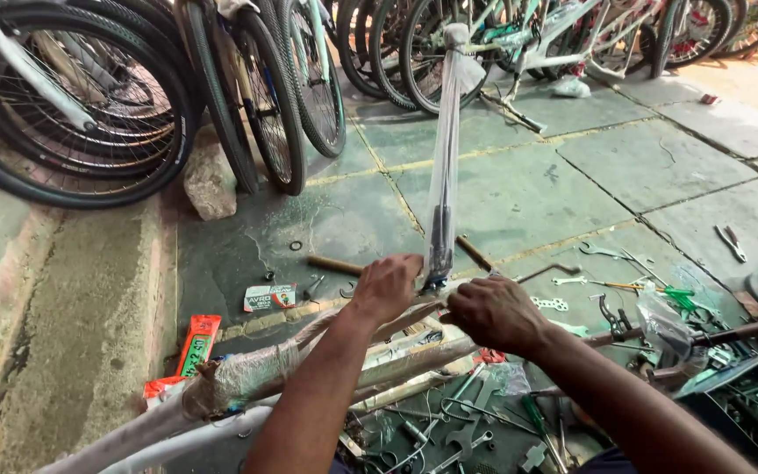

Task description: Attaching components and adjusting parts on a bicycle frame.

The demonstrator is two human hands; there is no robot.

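A plastic-wrapped bicycle frame (256,373) lies across the foreground, and a wrapped upright tube (445,158) rises from it, covered in clear plastic. My left hand (385,287) grips the frame just left of the tube's base. My right hand (493,312) is closed on the frame right beside the base, fingers curled around it. Both hands sit close together with the tube's dark lower end (437,259) between them. What the fingers pinch is hidden.
Several parked bicycles (133,96) line the back. Spanners and other tools (607,281) lie scattered on the stone floor at right and below the frame. A hammer (335,265) and small packets (269,297) lie left. A stone (210,184) sits by a wheel. A dark crate (747,395) stands at right.
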